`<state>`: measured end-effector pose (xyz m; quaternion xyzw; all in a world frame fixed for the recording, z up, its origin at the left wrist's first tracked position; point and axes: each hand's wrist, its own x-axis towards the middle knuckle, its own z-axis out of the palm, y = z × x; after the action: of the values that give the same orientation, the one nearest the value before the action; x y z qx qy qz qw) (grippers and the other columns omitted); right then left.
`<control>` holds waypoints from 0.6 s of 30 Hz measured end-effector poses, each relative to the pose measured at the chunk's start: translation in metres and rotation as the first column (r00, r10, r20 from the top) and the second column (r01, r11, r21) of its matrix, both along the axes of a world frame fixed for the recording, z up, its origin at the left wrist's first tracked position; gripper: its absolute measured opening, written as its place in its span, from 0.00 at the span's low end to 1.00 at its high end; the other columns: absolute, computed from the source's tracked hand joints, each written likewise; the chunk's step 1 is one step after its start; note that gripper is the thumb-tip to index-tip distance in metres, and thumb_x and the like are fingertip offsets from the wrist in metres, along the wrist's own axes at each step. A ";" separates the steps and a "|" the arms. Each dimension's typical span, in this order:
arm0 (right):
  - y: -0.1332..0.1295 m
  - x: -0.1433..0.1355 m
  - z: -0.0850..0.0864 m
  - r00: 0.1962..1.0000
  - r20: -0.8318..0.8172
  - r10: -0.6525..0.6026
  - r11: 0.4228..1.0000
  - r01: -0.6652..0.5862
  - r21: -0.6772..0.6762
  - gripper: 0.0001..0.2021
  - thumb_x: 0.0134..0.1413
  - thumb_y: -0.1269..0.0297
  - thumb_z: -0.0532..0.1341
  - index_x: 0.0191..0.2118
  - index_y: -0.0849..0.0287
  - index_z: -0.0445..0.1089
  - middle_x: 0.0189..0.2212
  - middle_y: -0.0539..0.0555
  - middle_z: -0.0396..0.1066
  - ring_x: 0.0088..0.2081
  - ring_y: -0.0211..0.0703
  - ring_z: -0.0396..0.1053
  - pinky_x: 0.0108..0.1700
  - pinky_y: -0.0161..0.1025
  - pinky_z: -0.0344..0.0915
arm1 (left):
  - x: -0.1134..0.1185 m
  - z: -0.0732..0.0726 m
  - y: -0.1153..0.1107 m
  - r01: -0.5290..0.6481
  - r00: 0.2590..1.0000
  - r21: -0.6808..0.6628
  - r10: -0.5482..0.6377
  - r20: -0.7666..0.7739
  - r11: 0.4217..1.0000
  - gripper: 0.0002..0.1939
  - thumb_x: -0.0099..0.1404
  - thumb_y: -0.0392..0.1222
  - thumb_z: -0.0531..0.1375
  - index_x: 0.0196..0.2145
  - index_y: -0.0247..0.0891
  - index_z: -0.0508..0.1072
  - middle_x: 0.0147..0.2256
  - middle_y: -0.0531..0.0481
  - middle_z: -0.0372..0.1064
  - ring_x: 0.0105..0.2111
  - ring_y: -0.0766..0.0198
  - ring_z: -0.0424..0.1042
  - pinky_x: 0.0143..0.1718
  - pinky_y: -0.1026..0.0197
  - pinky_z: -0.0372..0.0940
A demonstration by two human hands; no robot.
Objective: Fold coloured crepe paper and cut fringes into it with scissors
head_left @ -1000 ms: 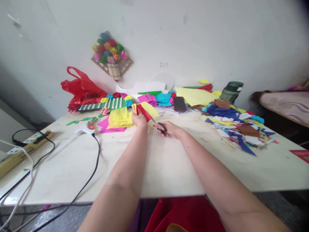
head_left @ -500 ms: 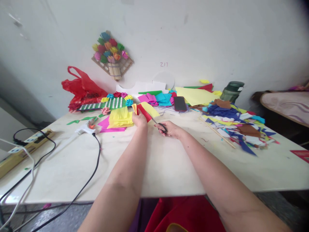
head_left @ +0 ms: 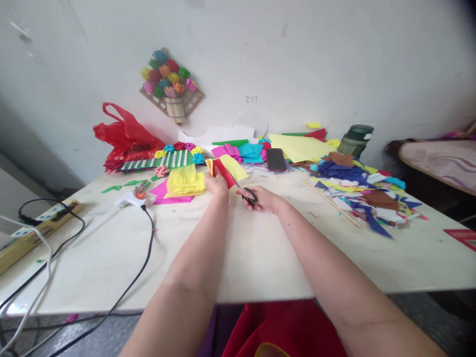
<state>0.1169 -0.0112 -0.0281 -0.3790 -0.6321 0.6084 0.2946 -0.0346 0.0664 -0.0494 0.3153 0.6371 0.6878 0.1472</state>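
Observation:
My left hand [head_left: 216, 183] is closed on a piece of red paper [head_left: 226, 171] and yellow paper [head_left: 235, 165] near the middle of the table. In my right hand [head_left: 262, 199] are black-handled scissors [head_left: 249, 197], their blades pointing up and left along the right side of the papers. Just left of my left hand lies a stack of yellow paper squares [head_left: 185, 182], with magenta paper [head_left: 159, 194] under it.
A phone [head_left: 276, 159] lies behind my hands. Coloured scraps [head_left: 372, 193] and a green bottle [head_left: 356, 141] are at right. A white glue gun [head_left: 132, 197], its black cable and a power strip [head_left: 40, 230] are at left, before a red bag [head_left: 128, 134].
The held red and yellow papers have shifted slightly right, and the scissors have moved slightly against them. The whole view has drifted a little.

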 end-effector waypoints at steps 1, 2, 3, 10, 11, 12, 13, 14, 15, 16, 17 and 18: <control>0.000 0.000 0.000 1.000 0.001 -0.005 1.000 0.005 0.002 0.16 0.48 0.52 0.59 0.27 0.63 0.63 0.18 0.47 0.62 0.15 0.27 0.59 0.11 0.25 0.45 | 0.000 -0.001 0.001 0.001 1.000 -0.003 -0.001 -0.006 1.000 0.15 0.60 0.51 0.50 0.31 0.37 0.68 0.26 0.49 0.67 0.29 0.62 0.69 0.33 0.60 0.63; 0.000 0.000 -0.001 1.000 0.002 -0.011 1.000 0.011 0.005 0.16 0.47 0.52 0.59 0.27 0.63 0.63 0.18 0.47 0.62 0.15 0.27 0.59 0.11 0.25 0.45 | 0.000 -0.001 0.001 0.000 1.000 -0.011 0.000 -0.010 1.000 0.15 0.60 0.51 0.50 0.31 0.37 0.68 0.26 0.49 0.67 0.28 0.62 0.69 0.33 0.60 0.63; 0.000 0.000 -0.001 1.000 0.004 -0.017 1.000 0.017 0.008 0.16 0.47 0.52 0.59 0.27 0.63 0.63 0.18 0.46 0.62 0.15 0.27 0.59 0.11 0.25 0.45 | 0.000 -0.002 0.002 -0.001 1.000 -0.020 0.001 -0.013 1.000 0.15 0.60 0.51 0.50 0.30 0.37 0.68 0.26 0.49 0.66 0.28 0.62 0.69 0.34 0.60 0.63; 0.001 -0.001 -0.003 1.000 -0.009 -0.026 0.999 0.027 0.030 0.17 0.49 0.51 0.57 0.29 0.63 0.63 0.18 0.46 0.61 0.15 0.27 0.58 0.11 0.25 0.44 | 0.001 0.001 -0.001 -0.009 1.000 -0.047 0.008 -0.022 0.999 0.13 0.60 0.50 0.51 0.29 0.38 0.67 0.25 0.50 0.65 0.27 0.62 0.68 0.34 0.60 0.63; 0.001 -0.002 -0.003 1.000 -0.006 -0.030 0.999 0.030 0.029 0.16 0.49 0.51 0.57 0.29 0.63 0.63 0.17 0.46 0.61 0.15 0.27 0.58 0.10 0.25 0.44 | 0.001 0.002 -0.002 -0.010 1.000 -0.054 0.008 -0.025 0.998 0.13 0.60 0.50 0.51 0.29 0.38 0.67 0.25 0.50 0.65 0.27 0.63 0.68 0.34 0.60 0.62; 0.002 -0.002 -0.004 0.999 -0.004 -0.033 0.999 0.033 0.026 0.16 0.49 0.52 0.57 0.29 0.63 0.63 0.17 0.45 0.61 0.14 0.27 0.57 0.10 0.25 0.44 | 0.002 0.002 -0.003 -0.010 1.000 -0.060 0.009 -0.028 0.998 0.13 0.60 0.50 0.50 0.29 0.38 0.67 0.25 0.50 0.64 0.27 0.63 0.68 0.34 0.60 0.62; 0.002 -0.002 -0.004 0.999 -0.002 -0.037 0.999 0.037 0.024 0.15 0.50 0.53 0.57 0.28 0.62 0.63 0.17 0.45 0.60 0.14 0.26 0.57 0.10 0.25 0.44 | 0.002 0.003 -0.003 -0.010 1.000 -0.062 0.009 -0.029 0.998 0.13 0.60 0.50 0.50 0.29 0.38 0.67 0.25 0.50 0.64 0.27 0.62 0.68 0.34 0.60 0.62; 0.002 -0.002 -0.004 0.999 0.000 -0.041 0.999 0.041 0.022 0.14 0.50 0.54 0.57 0.28 0.62 0.63 0.17 0.45 0.60 0.14 0.26 0.56 0.10 0.25 0.43 | 0.002 0.003 -0.004 -0.011 1.000 -0.062 0.009 -0.029 0.998 0.13 0.60 0.50 0.50 0.29 0.38 0.67 0.25 0.50 0.64 0.28 0.62 0.68 0.34 0.60 0.62; 0.002 -0.003 -0.005 0.999 -0.001 -0.042 0.999 0.042 0.021 0.14 0.50 0.54 0.57 0.28 0.62 0.63 0.17 0.45 0.60 0.14 0.26 0.56 0.10 0.25 0.43 | 0.002 0.003 -0.004 -0.012 0.999 -0.061 0.010 -0.031 0.998 0.13 0.60 0.49 0.50 0.29 0.38 0.67 0.25 0.50 0.64 0.28 0.62 0.68 0.34 0.59 0.62; 0.003 -0.003 -0.005 0.999 -0.002 -0.043 0.999 0.044 0.021 0.14 0.51 0.55 0.57 0.28 0.62 0.63 0.17 0.45 0.60 0.13 0.26 0.56 0.10 0.25 0.43 | 0.002 0.004 -0.005 -0.014 0.999 -0.059 0.012 -0.032 0.998 0.13 0.60 0.49 0.51 0.29 0.38 0.67 0.25 0.50 0.64 0.28 0.62 0.68 0.34 0.59 0.62; 0.003 -0.003 -0.006 0.999 -0.002 -0.046 0.999 0.046 0.024 0.13 0.51 0.55 0.57 0.28 0.62 0.63 0.16 0.45 0.60 0.13 0.26 0.56 0.10 0.25 0.43 | 0.002 0.004 -0.005 -0.016 0.999 -0.058 0.014 -0.034 0.998 0.12 0.60 0.49 0.51 0.29 0.38 0.67 0.25 0.49 0.65 0.28 0.61 0.68 0.34 0.59 0.62; 0.004 -0.003 -0.006 0.999 0.000 -0.050 0.998 0.050 0.025 0.13 0.50 0.55 0.57 0.28 0.62 0.63 0.16 0.45 0.60 0.13 0.26 0.55 0.10 0.25 0.43 | 0.001 0.005 -0.006 -0.017 0.999 -0.059 0.015 -0.036 0.998 0.12 0.60 0.48 0.51 0.29 0.38 0.67 0.25 0.49 0.65 0.28 0.61 0.68 0.34 0.59 0.62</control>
<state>0.1138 -0.0074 -0.0343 -0.3912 -0.6300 0.5929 0.3139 -0.0331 0.0604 -0.0445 0.3180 0.6623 0.6639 0.1396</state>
